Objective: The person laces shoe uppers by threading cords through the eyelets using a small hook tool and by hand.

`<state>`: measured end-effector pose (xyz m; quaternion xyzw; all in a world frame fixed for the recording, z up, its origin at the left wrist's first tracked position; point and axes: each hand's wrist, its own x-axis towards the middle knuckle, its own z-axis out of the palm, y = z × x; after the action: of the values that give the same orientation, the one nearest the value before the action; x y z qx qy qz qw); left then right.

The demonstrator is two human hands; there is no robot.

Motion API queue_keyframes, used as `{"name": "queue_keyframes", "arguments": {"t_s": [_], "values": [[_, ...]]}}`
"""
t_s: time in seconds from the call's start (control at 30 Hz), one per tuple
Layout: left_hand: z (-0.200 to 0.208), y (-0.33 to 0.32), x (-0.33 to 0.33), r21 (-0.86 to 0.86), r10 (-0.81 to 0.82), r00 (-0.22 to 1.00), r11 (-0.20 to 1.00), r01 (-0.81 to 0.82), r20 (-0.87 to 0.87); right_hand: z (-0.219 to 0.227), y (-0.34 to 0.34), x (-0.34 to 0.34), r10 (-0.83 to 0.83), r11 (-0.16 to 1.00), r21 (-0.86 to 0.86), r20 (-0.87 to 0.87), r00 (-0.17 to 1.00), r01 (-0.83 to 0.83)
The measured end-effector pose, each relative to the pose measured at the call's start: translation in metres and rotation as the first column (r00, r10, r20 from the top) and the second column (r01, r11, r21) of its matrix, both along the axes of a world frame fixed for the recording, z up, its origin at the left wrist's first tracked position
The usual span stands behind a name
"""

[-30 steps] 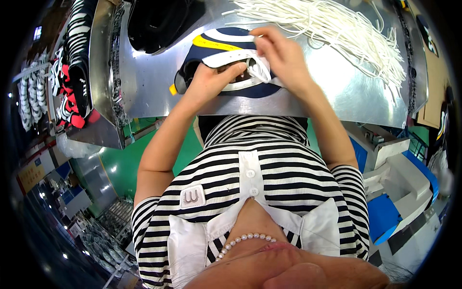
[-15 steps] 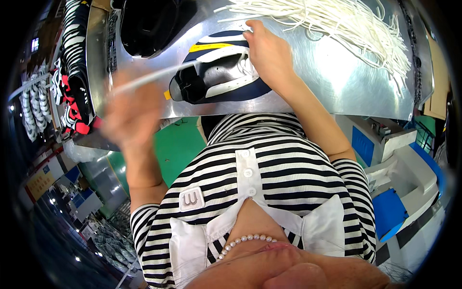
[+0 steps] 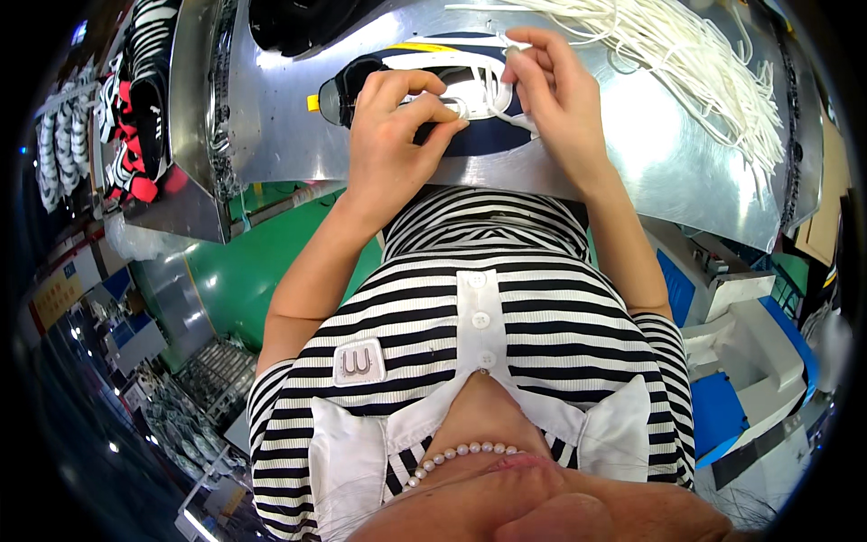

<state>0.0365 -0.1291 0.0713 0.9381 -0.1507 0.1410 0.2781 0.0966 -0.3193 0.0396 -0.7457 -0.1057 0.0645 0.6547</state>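
Note:
A navy shoe [image 3: 488, 141] with a yellow stripe and white eyelet edges lies on its sole on the metal table [image 3: 298, 149], heel to the left. White shoelace [image 3: 492, 88] runs across its throat in loose loops. Over the near side of the opening, my left hand [image 3: 397, 135] pinches lace between thumb and fingertips. My right hand [image 3: 564, 104] is closed at the toe end, with thumb and forefinger on another length of the white lace. Part of the shoe's collar is hidden behind my left hand.
A heap of loose white laces [image 3: 673, 63] spreads over the table's right side. A glossy black object [image 3: 302, 18] sits at the far left. Zebra-patterned shoes [image 3: 149, 81] line the left edge. A grey and blue machine [image 3: 750, 361] stands at the right.
My left hand has come in from the left, where it was pulling a lace out taut, to the shoe's opening. My right hand has shifted slightly right, and the lace loops now sit looser.

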Motion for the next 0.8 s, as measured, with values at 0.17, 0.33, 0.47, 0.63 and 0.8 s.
{"name": "queue_keyframes", "arguments": {"t_s": [0.17, 0.33, 0.47, 0.63, 0.8], "values": [[-0.003, -0.003, 0.000, -0.069, 0.147, 0.967, 0.984, -0.164, -0.207, 0.003, -0.008, -0.038, 0.096, 0.994, -0.061, 0.016, 0.995, -0.095], [-0.005, 0.004, 0.004, 0.036, 0.121, 0.965, 0.993, -0.115, -0.234, -0.001, -0.009, -0.046, 0.189, 0.971, -0.146, -0.008, 0.982, -0.188], [-0.009, 0.006, 0.005, -0.104, 0.083, 0.966, 0.988, -0.111, -0.244, -0.002, -0.004, -0.044, 0.201, 0.957, -0.213, -0.007, 0.979, -0.198], [-0.013, 0.011, 0.001, -0.083, 0.023, 0.953, 0.995, -0.050, -0.301, -0.008, 0.006, -0.038, 0.180, 0.969, -0.163, -0.059, 0.982, -0.187], [-0.019, 0.015, -0.004, -0.102, -0.047, 0.979, 0.994, 0.027, -0.200, -0.018, 0.028, -0.034, 0.151, 0.983, -0.090, -0.111, 0.982, -0.162]]}}
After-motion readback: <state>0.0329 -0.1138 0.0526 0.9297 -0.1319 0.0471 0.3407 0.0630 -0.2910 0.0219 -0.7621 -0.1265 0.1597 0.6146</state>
